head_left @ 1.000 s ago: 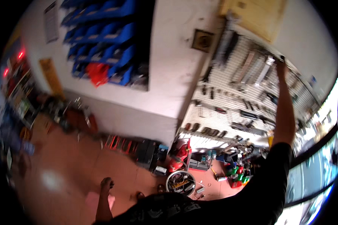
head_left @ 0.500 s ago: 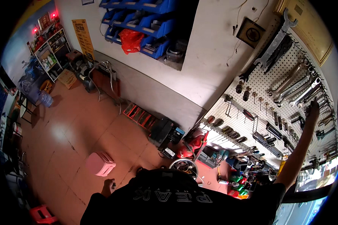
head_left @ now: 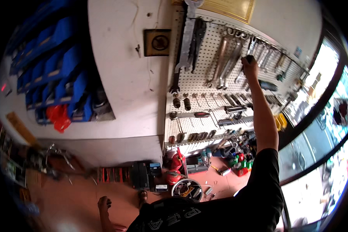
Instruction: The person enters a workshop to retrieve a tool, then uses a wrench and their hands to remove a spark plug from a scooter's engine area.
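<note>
Scuffed pale wall (head_left: 123,69) is running left of the perforated white pegboard (head_left: 210,50). Against the pegboard's upper part, the right hand (head_left: 250,66) is now overlapping a shiny, slim metal wrench (head_left: 251,47), having been right of it before; that wrench is becoming its nearest thing. I cannot tell whether its fingers are grasping anything. Below and left of the pegboard, the left hand (head_left: 104,203) is hanging, fingers curling, contents unclear.
</note>
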A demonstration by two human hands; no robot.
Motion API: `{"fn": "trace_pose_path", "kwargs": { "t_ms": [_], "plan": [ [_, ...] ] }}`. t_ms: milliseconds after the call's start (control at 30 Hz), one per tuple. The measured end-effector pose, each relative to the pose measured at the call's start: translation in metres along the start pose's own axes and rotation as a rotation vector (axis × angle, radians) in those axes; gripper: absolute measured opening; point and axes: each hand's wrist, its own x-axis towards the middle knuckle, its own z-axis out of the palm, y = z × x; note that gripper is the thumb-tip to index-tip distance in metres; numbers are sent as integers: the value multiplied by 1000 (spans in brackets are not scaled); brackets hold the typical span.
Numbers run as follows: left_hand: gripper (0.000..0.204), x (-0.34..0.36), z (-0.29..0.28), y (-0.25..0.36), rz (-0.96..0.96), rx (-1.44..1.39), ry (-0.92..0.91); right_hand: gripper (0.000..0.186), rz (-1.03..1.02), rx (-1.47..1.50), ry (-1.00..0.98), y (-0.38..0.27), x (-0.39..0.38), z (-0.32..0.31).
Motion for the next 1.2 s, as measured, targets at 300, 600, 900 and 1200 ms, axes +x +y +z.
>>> {"fn": "trace_pose_path", "kwargs": {
  "t_ms": [300, 600, 900, 1200],
  "plan": [
    [44, 170, 54, 246, 666, 378, -69, 32, -442, -382, -150, 108, 89, -230],
    [35, 307, 130, 401, 1451, 1014, -70, 32, 258, -298, -218, 74, -91, -294],
    [26, 327, 133, 445, 1156, 1158, -317, 19, 1244, -343, -401, -18, -564, -288],
    [25, 328, 138, 426, 1336, 706, 117, 16, 1777, -393, -583, -172, -847, -376]
  ]
}}
